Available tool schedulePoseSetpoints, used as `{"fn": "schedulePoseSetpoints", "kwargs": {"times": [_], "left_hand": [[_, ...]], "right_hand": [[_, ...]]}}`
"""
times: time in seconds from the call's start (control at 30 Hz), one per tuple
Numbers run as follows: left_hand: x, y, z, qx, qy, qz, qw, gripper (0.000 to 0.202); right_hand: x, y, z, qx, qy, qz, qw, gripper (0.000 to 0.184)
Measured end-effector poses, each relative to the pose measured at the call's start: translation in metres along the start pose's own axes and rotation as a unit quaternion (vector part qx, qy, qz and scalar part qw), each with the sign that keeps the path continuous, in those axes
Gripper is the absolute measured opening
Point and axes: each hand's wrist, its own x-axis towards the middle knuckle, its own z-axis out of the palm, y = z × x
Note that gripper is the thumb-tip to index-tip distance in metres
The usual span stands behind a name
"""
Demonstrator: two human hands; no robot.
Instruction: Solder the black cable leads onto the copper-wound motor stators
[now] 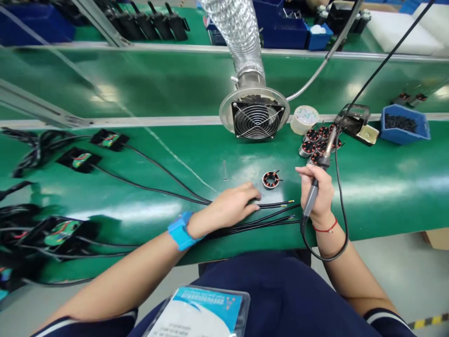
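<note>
My left hand (pixel 229 205) lies on a bundle of thin black wires (pixel 270 216) on the green bench, fingers pressing them down near their stripped ends. My right hand (pixel 317 192) is wrapped round the grey handle of a soldering iron (pixel 320 180), its tip pointing up and away toward the back right. A small round motor stator (pixel 271 179) with copper windings sits on the bench between the two hands. The wires run left to small black circuit boards (pixel 80 160).
A fume extractor fan (pixel 257 119) on a silver duct stands behind the stator. Several more stators (pixel 312 140), a tape roll (pixel 304 119), an iron stand (pixel 356 120) and a blue parts bin (pixel 403 124) sit at the right. More boards and cables (pixel 52 234) lie at the left.
</note>
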Motion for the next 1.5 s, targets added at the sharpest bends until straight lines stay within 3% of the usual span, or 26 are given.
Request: {"fn": "schedulePoseSetpoints", "kwargs": {"times": [0.13, 0.27, 0.4, 0.57, 0.87, 1.0, 1.1, 1.2, 1.3, 1.5], "left_hand": [[0.009, 0.017, 0.012, 0.043, -0.025, -0.009, 0.999, 0.008], [-0.001, 0.015, 0.000, -0.086, 0.049, -0.020, 0.995, 0.004], [-0.015, 0.009, -0.012, -0.215, 0.091, -0.019, 0.972, 0.021], [-0.016, 0.007, -0.011, -0.233, 0.117, -0.002, 0.965, 0.018], [-0.012, 0.008, -0.003, -0.241, 0.163, -0.003, 0.957, 0.015], [-0.013, 0.008, -0.001, -0.246, 0.191, 0.035, 0.950, 0.015], [-0.011, 0.012, -0.005, -0.335, 0.166, 0.041, 0.927, 0.018], [-0.006, 0.024, -0.011, -0.402, 0.142, 0.032, 0.904, 0.029], [0.000, 0.037, -0.015, -0.401, 0.147, 0.027, 0.904, 0.035], [0.003, 0.047, -0.014, -0.360, 0.158, 0.005, 0.920, 0.035]], "right_hand": [[0.003, 0.004, -0.010, -0.003, 0.016, 0.023, 1.000, 0.035], [0.003, -0.010, -0.021, 0.046, -0.023, 0.088, 0.995, 0.035], [0.004, -0.038, -0.020, 0.152, -0.060, 0.170, 0.972, 0.039], [0.013, -0.063, -0.010, 0.271, -0.083, 0.205, 0.937, 0.040], [0.017, -0.071, -0.005, 0.318, -0.064, 0.272, 0.906, 0.041], [0.017, -0.065, -0.003, 0.388, -0.039, 0.354, 0.850, 0.040], [0.019, -0.064, -0.001, 0.453, -0.046, 0.420, 0.785, 0.042], [0.018, -0.066, 0.001, 0.481, -0.060, 0.446, 0.752, 0.045], [0.014, -0.068, 0.005, 0.472, -0.038, 0.433, 0.767, 0.048], [0.010, -0.070, 0.004, 0.398, -0.034, 0.358, 0.844, 0.049]]}}
